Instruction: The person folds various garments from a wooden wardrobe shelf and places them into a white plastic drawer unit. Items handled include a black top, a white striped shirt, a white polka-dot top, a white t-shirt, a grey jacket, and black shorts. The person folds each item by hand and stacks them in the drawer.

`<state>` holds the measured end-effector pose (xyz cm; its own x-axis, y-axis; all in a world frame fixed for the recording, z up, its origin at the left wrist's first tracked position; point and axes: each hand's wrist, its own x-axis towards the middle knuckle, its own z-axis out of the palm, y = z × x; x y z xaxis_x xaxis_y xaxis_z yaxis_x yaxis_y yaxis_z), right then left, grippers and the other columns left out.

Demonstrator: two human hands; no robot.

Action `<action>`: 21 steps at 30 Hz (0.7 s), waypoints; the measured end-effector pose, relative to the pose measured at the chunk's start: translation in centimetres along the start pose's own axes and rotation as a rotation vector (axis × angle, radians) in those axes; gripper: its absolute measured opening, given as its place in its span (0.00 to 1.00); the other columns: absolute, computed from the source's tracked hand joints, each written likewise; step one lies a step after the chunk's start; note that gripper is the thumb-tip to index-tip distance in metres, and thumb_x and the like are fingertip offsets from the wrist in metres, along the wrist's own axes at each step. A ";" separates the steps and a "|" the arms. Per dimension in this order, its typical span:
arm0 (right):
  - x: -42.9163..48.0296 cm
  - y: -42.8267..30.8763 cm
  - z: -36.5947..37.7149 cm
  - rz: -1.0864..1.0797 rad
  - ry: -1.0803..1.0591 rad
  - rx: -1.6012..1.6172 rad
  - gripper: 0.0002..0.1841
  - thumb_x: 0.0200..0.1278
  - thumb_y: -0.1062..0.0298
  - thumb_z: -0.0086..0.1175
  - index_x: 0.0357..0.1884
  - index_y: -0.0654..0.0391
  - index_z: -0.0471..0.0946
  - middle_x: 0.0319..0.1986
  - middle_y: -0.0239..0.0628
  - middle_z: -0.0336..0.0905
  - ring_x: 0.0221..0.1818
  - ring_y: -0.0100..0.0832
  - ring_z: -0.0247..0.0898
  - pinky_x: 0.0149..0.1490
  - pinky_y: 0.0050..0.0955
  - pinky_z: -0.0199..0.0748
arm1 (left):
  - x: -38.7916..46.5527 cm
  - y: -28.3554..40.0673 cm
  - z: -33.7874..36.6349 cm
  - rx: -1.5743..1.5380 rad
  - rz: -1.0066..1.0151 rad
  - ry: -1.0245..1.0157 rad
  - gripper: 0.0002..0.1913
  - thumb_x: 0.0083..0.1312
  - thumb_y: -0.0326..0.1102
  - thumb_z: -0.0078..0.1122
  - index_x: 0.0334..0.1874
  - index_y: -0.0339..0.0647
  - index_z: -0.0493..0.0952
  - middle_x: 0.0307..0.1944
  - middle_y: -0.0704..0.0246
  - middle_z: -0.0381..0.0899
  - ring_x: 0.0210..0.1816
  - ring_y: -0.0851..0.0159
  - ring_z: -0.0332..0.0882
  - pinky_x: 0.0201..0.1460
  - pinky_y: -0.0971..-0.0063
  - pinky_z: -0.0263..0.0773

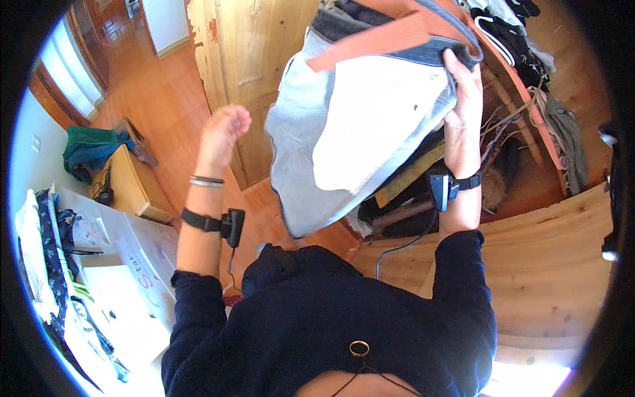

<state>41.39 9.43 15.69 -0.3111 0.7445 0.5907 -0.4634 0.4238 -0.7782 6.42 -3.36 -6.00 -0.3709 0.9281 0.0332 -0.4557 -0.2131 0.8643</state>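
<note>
My right hand grips a large cloth item, its thumb over the dark edge at the upper right. The cloth hangs down in front of me, pale grey with a bright white patch and a dark blue band at the top. Across that band lies an orange-red strap, blurred at its free end. My left hand is raised to the left of the cloth, fingers curled and apart from it; whether anything is inside them is hidden.
A wooden door panel with peeling edges stands ahead. To the right, an open wooden compartment holds a yellowish cloth and cords; clothes lie beyond. At left are a small wooden cabinet and a printed box beside hanging clothes.
</note>
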 end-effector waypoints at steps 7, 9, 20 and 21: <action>1.4 -1.5 -3.2 -0.077 0.257 -0.167 0.20 0.65 0.61 0.59 0.56 0.58 0.75 0.48 0.38 0.81 0.47 0.30 0.79 0.55 0.31 0.77 | -1.0 -13.1 2.8 -0.203 -0.339 -0.023 0.24 0.75 0.49 0.42 0.62 0.37 0.71 0.58 0.66 0.77 0.56 0.64 0.75 0.58 0.68 0.71; 1.0 -2.7 -3.9 -0.138 0.201 -0.240 0.18 0.66 0.64 0.56 0.56 0.59 0.75 0.48 0.38 0.81 0.48 0.29 0.79 0.55 0.30 0.76 | -2.0 -11.5 4.9 -0.503 -0.335 -0.211 0.26 0.76 0.50 0.41 0.65 0.37 0.69 0.62 0.64 0.74 0.62 0.63 0.72 0.64 0.66 0.67; -2.3 -5.4 -8.4 -0.161 0.420 -0.341 0.20 0.60 0.63 0.65 0.52 0.59 0.77 0.47 0.37 0.81 0.46 0.32 0.77 0.57 0.32 0.72 | -1.8 -2.8 3.5 -0.328 -0.132 -0.062 0.07 0.66 0.26 0.61 0.42 0.45 0.74 0.36 0.70 0.84 0.39 0.70 0.80 0.47 0.77 0.75; -3.0 -5.4 -8.2 -0.179 0.347 -0.396 0.21 0.61 0.63 0.65 0.53 0.59 0.76 0.47 0.37 0.80 0.48 0.31 0.76 0.58 0.31 0.70 | -1.6 -2.0 3.2 -0.241 -0.089 -0.003 0.09 0.66 0.25 0.60 0.44 0.46 0.72 0.36 0.70 0.84 0.40 0.70 0.80 0.49 0.77 0.74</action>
<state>51.68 9.13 16.38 0.0667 0.7411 0.6681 -0.1154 0.6708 -0.7326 10.54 -3.47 -6.18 -0.3187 0.9472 -0.0357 -0.6665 -0.1971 0.7190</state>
